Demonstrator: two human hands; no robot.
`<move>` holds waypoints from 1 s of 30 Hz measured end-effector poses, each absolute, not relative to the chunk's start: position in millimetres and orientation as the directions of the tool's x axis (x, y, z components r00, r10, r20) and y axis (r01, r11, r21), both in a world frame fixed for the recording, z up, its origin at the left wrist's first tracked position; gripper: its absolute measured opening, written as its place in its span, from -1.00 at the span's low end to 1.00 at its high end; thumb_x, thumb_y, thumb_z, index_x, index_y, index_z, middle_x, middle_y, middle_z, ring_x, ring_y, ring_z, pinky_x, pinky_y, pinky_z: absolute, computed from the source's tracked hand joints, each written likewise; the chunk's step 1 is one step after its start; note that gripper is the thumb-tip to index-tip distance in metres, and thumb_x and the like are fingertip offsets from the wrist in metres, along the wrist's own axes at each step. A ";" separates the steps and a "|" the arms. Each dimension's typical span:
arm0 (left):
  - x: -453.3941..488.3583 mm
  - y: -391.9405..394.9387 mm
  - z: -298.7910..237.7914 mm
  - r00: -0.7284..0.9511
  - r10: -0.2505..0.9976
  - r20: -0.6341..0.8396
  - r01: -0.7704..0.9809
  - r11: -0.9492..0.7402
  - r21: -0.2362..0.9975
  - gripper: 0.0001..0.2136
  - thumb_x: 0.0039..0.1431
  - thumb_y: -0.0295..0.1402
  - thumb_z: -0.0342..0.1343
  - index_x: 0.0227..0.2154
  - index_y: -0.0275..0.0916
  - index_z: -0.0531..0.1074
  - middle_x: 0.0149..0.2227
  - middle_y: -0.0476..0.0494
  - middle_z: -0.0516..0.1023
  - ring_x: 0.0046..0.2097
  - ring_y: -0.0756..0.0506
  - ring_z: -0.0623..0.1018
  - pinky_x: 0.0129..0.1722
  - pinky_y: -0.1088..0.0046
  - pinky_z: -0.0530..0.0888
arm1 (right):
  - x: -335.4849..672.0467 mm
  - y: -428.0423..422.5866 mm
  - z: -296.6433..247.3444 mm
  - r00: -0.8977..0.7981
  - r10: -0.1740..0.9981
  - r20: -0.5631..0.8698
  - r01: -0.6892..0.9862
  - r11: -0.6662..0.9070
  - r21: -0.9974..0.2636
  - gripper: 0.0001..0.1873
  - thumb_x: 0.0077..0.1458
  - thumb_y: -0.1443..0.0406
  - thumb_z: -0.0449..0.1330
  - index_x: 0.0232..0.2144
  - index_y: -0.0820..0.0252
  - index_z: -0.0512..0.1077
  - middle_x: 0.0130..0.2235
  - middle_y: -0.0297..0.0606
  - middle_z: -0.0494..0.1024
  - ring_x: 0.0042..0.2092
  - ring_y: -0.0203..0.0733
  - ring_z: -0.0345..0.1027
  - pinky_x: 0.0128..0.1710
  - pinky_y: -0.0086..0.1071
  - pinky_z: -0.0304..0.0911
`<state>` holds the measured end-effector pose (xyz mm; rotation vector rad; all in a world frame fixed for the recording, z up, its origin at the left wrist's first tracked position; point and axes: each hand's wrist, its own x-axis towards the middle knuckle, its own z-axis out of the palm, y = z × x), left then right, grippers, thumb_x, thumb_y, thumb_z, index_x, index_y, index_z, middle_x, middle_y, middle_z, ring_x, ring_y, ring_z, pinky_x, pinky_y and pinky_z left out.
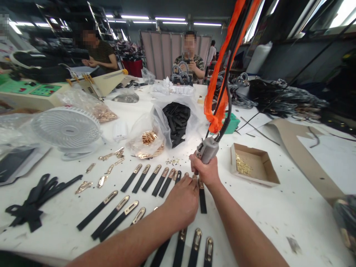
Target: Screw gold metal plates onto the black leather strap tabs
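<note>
White table [278, 218], flat strap [203, 200], grey driver [207, 150]

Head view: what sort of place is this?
Probably an assembly workshop: rows of black straps with gold clips on the white worktable, a cable-hung power screwdriver in the right hand, a cardboard box of small gold fasteners.

Just one view, worn on the person's head, looking forward and down over the white table [278, 207]. Pretty close in: the left hand [182, 202] and right hand [205, 171] sit dead centre, forearms coming up from the bottom edge. Wide lens, so the table's far side and two seated people [101, 55] fit up top
</note>
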<state>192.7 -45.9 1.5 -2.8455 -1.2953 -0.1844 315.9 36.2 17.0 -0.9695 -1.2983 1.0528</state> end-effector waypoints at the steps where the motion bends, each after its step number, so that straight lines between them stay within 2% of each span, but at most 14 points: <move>1: 193.0 -46.3 1.7 0.654 0.748 0.112 0.750 -0.660 0.035 -0.61 0.31 -0.41 0.08 0.11 -0.50 0.56 0.10 -0.48 0.62 0.17 -0.39 0.53 0.40 0.01 0.29 | 315.9 36.4 15.7 -0.003 0.966 0.257 -0.058 0.257 -0.965 -0.59 0.11 0.10 0.37 -0.61 0.12 0.35 -0.68 -0.41 0.36 -0.64 -0.32 0.19 -0.61 -0.41 0.16; 8: 194.2 -50.3 6.0 0.664 0.740 0.112 0.746 -0.665 -0.027 -0.63 0.34 -0.38 0.07 0.08 -0.48 0.58 0.10 -0.47 0.64 0.18 -0.37 0.53 0.36 0.02 0.33 | 319.2 33.8 12.4 0.018 0.961 0.276 -0.094 0.276 -0.956 -0.50 0.15 0.01 0.37 -0.64 0.14 0.34 -0.68 -0.37 0.38 -0.63 -0.31 0.22 -0.59 -0.42 0.18; 14: 193.9 -51.4 9.4 0.656 0.743 0.131 0.751 -0.660 -0.015 -0.65 0.39 -0.35 0.06 0.05 -0.47 0.59 0.09 -0.46 0.64 0.16 -0.35 0.56 0.34 0.03 0.36 | 324.7 27.3 21.2 -0.031 0.932 0.362 -0.147 0.354 -0.924 -0.52 0.10 -0.06 0.43 -0.52 0.19 0.46 -0.62 -0.31 0.48 -0.60 -0.27 0.30 -0.61 -0.43 0.20; 19: 187.3 -54.2 5.3 0.593 0.768 0.243 0.771 -0.628 0.105 -0.66 0.38 -0.27 0.16 0.06 -0.39 0.58 0.14 -0.37 0.63 0.18 -0.32 0.56 0.37 0.06 0.38 | 311.2 31.8 41.7 0.073 0.894 0.442 -0.311 0.442 -0.842 -0.56 0.13 -0.05 0.42 -0.46 0.15 0.46 -0.62 -0.37 0.45 -0.61 -0.25 0.31 -0.63 -0.41 0.25; 24: 168.2 -59.4 -2.5 0.558 0.678 0.479 0.691 -0.699 0.184 -0.70 0.40 -0.41 0.08 0.11 -0.30 0.54 0.21 -0.27 0.60 0.21 -0.25 0.54 0.38 0.08 0.40 | 281.8 53.1 46.4 0.131 0.919 0.371 -0.343 0.393 -0.853 -0.55 0.15 -0.05 0.41 -0.46 0.13 0.41 -0.63 -0.42 0.42 -0.64 -0.28 0.29 -0.64 -0.42 0.27; 30: 128.0 -59.8 5.0 0.471 0.682 0.560 0.683 -0.684 0.258 -0.80 0.36 -0.47 0.11 -0.04 -0.27 0.58 -0.03 -0.24 0.68 0.06 -0.23 0.61 0.33 0.00 0.46 | 254.0 78.9 30.8 0.164 0.945 0.282 -0.293 0.320 -0.901 -0.52 0.10 -0.07 0.45 -0.45 0.16 0.43 -0.63 -0.41 0.44 -0.63 -0.28 0.32 -0.64 -0.43 0.26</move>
